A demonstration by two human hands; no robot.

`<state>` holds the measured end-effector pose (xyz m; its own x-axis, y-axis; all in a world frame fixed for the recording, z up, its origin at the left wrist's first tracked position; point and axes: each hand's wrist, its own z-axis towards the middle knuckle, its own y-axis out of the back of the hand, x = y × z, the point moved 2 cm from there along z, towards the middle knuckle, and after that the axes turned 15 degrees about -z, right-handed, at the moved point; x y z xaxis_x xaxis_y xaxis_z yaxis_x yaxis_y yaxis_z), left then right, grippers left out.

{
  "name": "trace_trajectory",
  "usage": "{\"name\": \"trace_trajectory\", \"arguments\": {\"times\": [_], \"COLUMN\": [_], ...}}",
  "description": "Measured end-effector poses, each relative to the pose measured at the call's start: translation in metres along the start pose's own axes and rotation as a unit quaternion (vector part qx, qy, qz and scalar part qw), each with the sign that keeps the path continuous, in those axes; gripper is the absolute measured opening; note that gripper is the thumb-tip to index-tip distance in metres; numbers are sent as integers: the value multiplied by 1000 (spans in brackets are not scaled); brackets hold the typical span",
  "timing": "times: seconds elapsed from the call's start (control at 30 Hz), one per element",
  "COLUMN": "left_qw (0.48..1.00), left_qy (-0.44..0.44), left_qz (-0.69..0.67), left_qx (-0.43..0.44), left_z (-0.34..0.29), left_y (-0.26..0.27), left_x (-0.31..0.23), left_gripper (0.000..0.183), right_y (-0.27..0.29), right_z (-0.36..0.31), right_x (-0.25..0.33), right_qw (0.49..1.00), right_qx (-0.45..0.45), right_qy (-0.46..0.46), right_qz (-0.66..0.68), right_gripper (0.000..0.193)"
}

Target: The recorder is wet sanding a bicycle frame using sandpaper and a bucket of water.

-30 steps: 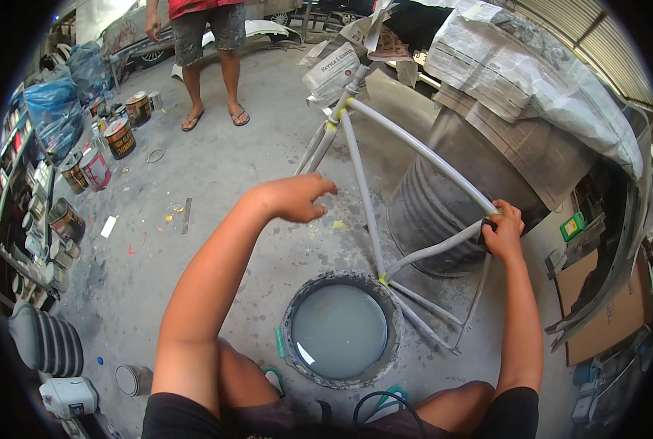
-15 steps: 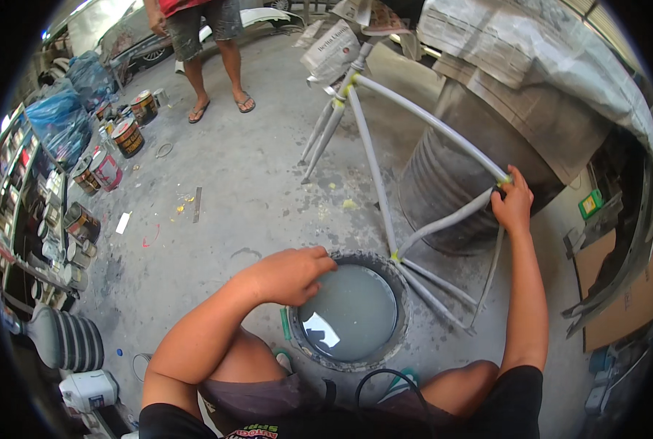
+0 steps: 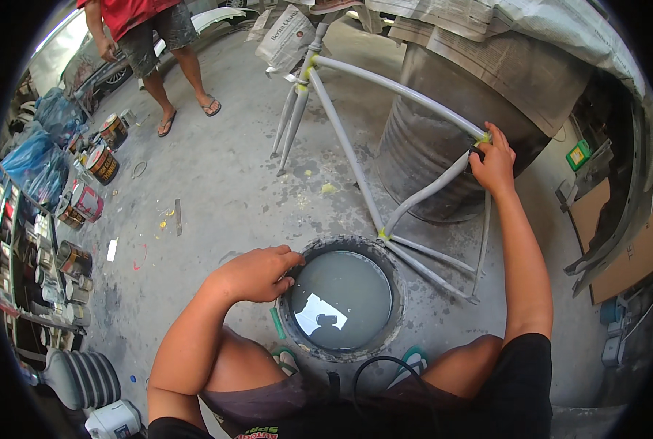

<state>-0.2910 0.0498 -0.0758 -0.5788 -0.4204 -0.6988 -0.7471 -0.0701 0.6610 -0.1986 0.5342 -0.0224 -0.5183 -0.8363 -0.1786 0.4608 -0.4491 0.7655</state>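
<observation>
A bare grey bicycle frame [image 3: 407,197] with yellowish patches at its joints stands tilted beyond a dark round bucket [image 3: 397,322]. My right hand [image 3: 496,162] is closed around its upper rear joint, where the top tube meets the seat tube. A small black piece [image 3: 477,152] shows under those fingers; its kind is unclear. Cloudy grey water [image 3: 356,293] fills the bucket and mirrors a bright patch. At the bucket's left rim my left hand [image 3: 257,274] is closed, its fingers curled over the edge. The fingertips are partly hidden.
A large metal drum [image 3: 421,161] draped with newspaper [image 3: 480,66] stands behind the frame. Paint cans [image 3: 103,165] and a shelf line the left side. A person in sandals [image 3: 167,123] stands at the back left. Cardboard [image 3: 626,241] leans at right; a green strip [image 3: 277,323] lies beside the bucket.
The whole view has shifted, so the frame, drum and bucket sit further left. My left hand has drawn back leftward over the bucket's rim. The right hand keeps its place on the bicycle frame.
</observation>
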Motion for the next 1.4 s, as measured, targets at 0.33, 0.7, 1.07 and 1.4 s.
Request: {"name": "trace_trajectory", "arguments": {"times": [0.33, 0.7, 1.07, 1.4], "left_qw": [1000, 992, 966, 953], "left_qy": [7, -5, 29, -131], "left_qz": [3, 64, 177, 271], "left_qx": [20, 113, 187, 39], "left_z": [2, 48, 102, 121], "left_y": [-1, -75, -181, -137], "left_x": [5, 42, 74, 54], "left_gripper": [41, 42, 28, 21], "right_y": [-8, 11, -74, -47], "right_z": [5, -126, -300, -277], "right_x": [-4, 162, 240, 225], "right_qw": [999, 900, 776, 762], "right_qx": [27, 169, 393, 384], "right_qy": [19, 366, 485, 514], "right_qz": [7, 168, 87, 90], "right_gripper": [24, 7, 17, 23]}}
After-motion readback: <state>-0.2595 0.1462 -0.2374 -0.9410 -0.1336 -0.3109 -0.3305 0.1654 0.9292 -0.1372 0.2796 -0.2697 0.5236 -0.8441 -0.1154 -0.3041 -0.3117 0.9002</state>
